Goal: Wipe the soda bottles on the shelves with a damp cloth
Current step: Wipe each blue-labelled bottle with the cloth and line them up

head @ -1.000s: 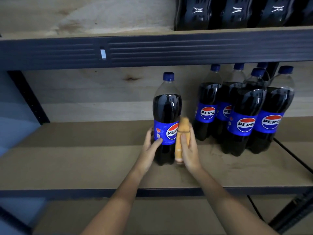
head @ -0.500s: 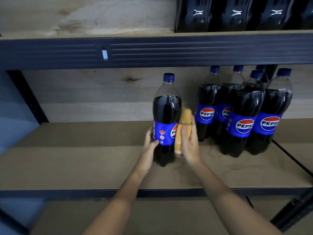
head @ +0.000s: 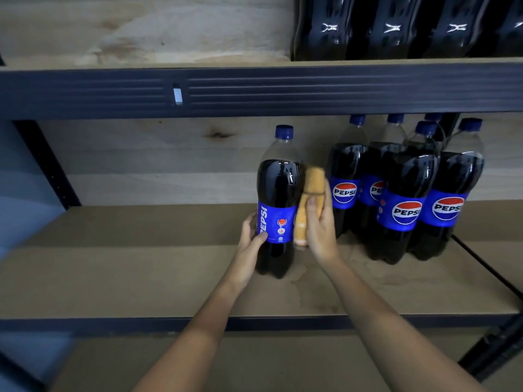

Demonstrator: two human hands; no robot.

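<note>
A single Pepsi bottle (head: 278, 199) stands upright on the middle shelf (head: 141, 267), left of a cluster of bottles (head: 404, 193) and apart from it. The left hand (head: 250, 239) has its grip around the bottle's lower left side at the blue label, thumb on the front. The right hand (head: 319, 230) has its grip clenched on a folded tan cloth (head: 308, 199), pressing it against the bottle's right side. More dark bottles (head: 396, 26) stand on the upper shelf (head: 254, 91), far right.
</note>
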